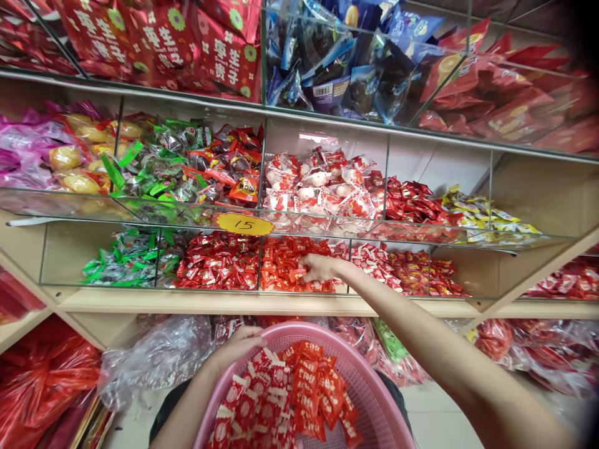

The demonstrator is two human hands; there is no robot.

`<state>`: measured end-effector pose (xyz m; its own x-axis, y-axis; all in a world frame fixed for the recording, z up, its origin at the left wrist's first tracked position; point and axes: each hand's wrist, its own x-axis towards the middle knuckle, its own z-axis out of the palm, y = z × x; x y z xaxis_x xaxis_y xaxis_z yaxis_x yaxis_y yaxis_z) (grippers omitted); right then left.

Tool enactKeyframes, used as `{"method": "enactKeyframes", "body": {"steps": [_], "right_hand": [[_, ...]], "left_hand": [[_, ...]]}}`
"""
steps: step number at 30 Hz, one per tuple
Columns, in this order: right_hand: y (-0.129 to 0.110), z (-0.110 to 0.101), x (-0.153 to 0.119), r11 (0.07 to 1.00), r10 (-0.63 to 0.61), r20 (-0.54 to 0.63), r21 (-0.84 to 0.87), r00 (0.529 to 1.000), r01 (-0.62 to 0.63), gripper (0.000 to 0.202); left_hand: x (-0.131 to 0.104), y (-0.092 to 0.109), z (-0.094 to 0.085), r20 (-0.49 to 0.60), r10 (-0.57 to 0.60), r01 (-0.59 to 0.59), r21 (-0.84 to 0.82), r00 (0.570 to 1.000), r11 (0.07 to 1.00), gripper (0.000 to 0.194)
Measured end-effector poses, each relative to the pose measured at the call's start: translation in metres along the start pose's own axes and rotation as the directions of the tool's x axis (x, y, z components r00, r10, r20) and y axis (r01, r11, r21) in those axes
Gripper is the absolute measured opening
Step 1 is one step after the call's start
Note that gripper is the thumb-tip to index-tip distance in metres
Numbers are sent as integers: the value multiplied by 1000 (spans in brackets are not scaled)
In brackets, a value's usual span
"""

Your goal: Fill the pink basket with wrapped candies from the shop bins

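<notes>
My left hand (243,343) is closed over the left rim of a pink plastic basket (374,386). Inside the basket, red-and-white wrapped candies (253,399) fill the left side, and orange-red candy packets (309,390) lie in the middle and right. My right hand (319,268) reaches into a lower shelf compartment of orange-red candies (278,259). Its fingers are pinched on a small orange-red candy packet (296,274) at the top of that pile. The thumb and part of the fingertips are hard to make out.
Glass dividers part the shelf into compartments. Red candies (219,262) lie to the left, red-and-white ones (372,259) to the right. A yellow price tag (244,223) marked 15 hangs above. Plastic bags (163,349) sit under the wooden shelf edge (163,301).
</notes>
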<state>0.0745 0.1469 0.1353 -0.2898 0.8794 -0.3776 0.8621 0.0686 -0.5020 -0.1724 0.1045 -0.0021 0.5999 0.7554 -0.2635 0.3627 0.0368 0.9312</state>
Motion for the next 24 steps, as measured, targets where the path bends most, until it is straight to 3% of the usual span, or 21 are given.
{"method": "enactKeyframes", "body": {"steps": [7, 12, 14, 18, 24], "right_hand": [[-8, 5, 12, 944, -75, -122, 310, 990, 109, 12], [-16, 8, 27, 936, -107, -197, 309, 975, 166, 27], [-16, 7, 27, 956, -138, -289, 213, 947, 204, 31], [-8, 4, 17, 958, -284, -472, -186, 835, 221, 39], [4, 20, -5, 842, -271, -452, -539, 850, -18, 34]], "left_hand": [[2, -3, 1, 17, 15, -15, -31, 1000, 999, 25], [2, -4, 0, 23, 31, -29, -57, 999, 998, 19], [1, -2, 0, 17, 36, -35, -47, 999, 998, 19], [-2, 2, -1, 16, 29, -29, -34, 999, 999, 18], [0, -1, -1, 41, 54, -53, -14, 998, 998, 20]]}}
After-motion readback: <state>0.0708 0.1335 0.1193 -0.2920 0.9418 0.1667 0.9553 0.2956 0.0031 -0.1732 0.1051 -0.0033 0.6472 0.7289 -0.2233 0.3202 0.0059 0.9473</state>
